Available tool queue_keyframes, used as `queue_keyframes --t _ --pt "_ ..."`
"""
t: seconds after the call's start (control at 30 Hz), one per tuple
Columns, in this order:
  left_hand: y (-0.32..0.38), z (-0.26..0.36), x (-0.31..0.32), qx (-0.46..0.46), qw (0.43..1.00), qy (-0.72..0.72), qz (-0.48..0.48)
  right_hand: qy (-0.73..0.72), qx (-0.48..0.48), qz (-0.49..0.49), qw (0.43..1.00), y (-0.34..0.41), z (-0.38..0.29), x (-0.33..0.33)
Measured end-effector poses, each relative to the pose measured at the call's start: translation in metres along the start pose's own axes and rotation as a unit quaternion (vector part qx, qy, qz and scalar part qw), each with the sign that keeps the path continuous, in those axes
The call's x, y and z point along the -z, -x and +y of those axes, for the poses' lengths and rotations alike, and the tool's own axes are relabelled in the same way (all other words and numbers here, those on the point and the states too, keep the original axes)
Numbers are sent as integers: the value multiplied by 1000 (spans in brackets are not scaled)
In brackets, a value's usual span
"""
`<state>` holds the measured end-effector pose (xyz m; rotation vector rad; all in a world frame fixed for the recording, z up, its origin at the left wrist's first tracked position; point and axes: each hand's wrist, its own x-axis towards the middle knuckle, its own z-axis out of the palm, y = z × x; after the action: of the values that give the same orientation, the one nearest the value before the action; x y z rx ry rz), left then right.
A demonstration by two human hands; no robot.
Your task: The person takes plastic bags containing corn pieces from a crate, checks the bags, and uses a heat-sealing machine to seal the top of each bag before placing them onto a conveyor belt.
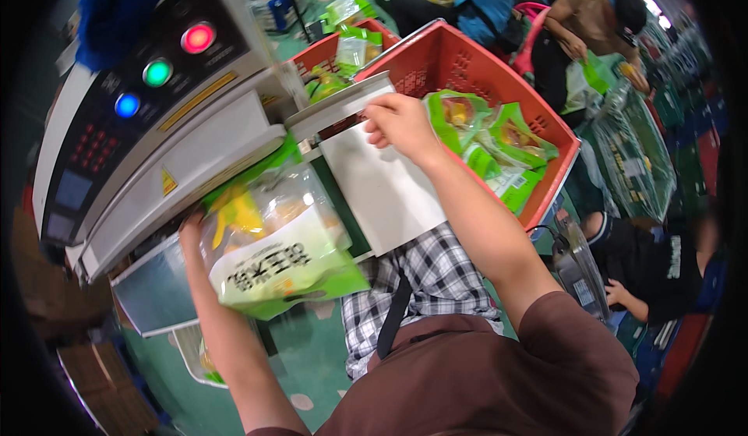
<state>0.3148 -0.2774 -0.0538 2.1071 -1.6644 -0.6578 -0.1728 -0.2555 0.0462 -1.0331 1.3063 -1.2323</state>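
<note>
A clear and green plastic food bag (286,237), printed with dark writing, lies tilted with its green top edge along the slot of a white machine (216,155). Yellow and pale pieces show through its window. My left hand (191,225) is at the bag's upper left corner and seems to grip it, fingertips hidden under the machine's edge. To the right, my right hand (400,123) is raised over a white plate (380,184), fingers curled and nothing visible in them. It is apart from the bag.
Lit red (198,38), green (158,73) and blue (127,105) buttons mark the machine's panel. A blue cloth (120,18) hangs over its top. At right stands a red plastic crate (502,62) holding several green bags (517,135). Other people (596,21) sit nearby beyond it.
</note>
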Motion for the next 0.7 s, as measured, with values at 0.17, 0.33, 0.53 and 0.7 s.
queue_keyframes --t 0.17,0.33,0.53,0.7 --pt "86 12 22 89 797 595 50 29 -50 263 963 7 74 154" --pt "199 -18 5 226 724 578 301 124 -133 424 887 15 174 246" --pt "328 -56 -93 398 747 461 265 13 -195 506 840 6 198 309" --pt "361 9 -157 368 851 368 72 -14 -27 520 854 32 113 304"
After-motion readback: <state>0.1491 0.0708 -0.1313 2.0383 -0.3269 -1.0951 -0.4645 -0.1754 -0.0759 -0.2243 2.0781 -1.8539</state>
